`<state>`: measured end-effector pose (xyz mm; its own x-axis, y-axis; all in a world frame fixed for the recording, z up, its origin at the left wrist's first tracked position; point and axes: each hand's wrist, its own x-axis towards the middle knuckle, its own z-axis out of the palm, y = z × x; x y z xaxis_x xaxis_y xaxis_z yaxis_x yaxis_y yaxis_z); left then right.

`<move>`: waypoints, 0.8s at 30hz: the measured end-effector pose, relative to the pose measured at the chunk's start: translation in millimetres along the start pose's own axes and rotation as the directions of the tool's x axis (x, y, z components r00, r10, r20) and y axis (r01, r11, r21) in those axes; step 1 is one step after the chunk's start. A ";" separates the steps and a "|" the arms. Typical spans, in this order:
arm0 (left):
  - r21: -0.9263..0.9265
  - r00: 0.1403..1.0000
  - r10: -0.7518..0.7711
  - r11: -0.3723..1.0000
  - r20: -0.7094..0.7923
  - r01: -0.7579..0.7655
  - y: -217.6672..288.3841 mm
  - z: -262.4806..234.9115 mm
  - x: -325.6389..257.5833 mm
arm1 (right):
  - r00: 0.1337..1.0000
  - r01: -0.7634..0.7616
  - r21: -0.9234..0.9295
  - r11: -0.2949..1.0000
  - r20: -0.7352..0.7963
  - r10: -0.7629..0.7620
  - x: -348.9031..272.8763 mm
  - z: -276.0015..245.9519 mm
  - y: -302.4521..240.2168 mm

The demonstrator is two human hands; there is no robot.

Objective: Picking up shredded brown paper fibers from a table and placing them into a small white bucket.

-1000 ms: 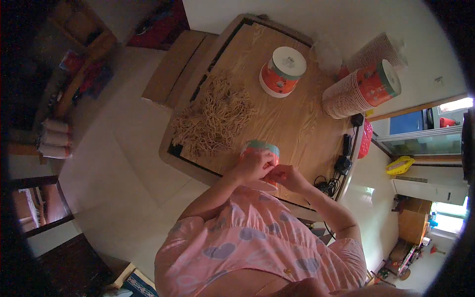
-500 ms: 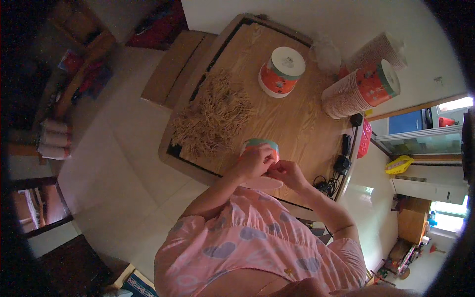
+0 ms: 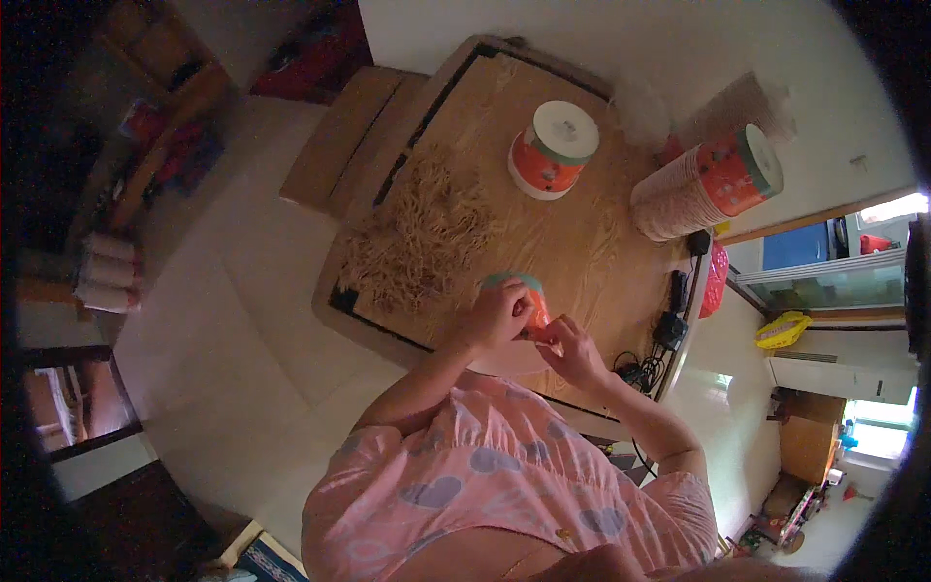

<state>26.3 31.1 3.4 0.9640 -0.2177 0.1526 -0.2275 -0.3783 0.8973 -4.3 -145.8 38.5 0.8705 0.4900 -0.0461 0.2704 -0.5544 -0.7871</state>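
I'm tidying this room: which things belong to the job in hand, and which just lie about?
Likely part of the work:
handled orange-and-green round tub
tan twisted-cord heap
stacked orange-and-green tubs

Seemingly just lying about:
black power adapters
yellow plastic basket

- black adapter [image 3: 671, 331] — well to the right of the fingers [image 3: 521, 304]
- tangled dark cable [image 3: 630, 371], right of the fingers, nearer than the adapter
- pink-red basket [image 3: 716, 279] — farther right and beyond the fingers
- yellow basket [image 3: 784, 331], far right of the fingers
- brown box [image 3: 344, 138], beyond and left of the fingers
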 end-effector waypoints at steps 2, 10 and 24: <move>-0.077 0.999 -0.042 0.996 0.035 0.045 -11.3 1.6 0.2 | 0.999 0.033 -0.075 0.997 0.007 -0.033 -1.5 -1.3 5.2; -0.016 0.916 0.312 0.948 0.250 -0.319 5.3 -25.3 3.2 | 0.955 0.295 -0.260 0.919 0.051 -0.292 6.1 -12.6 2.2; 0.170 0.912 0.286 0.923 0.295 -0.345 9.5 -25.3 -7.5 | 0.885 0.429 -0.337 0.838 -0.029 -0.464 16.0 -17.5 -16.1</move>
<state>20.4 51.9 21.3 0.7733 -0.5719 0.2737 -0.5657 -0.4273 0.7053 12.4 -140.8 61.2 0.6570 0.6718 0.3421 0.7383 -0.4815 -0.4723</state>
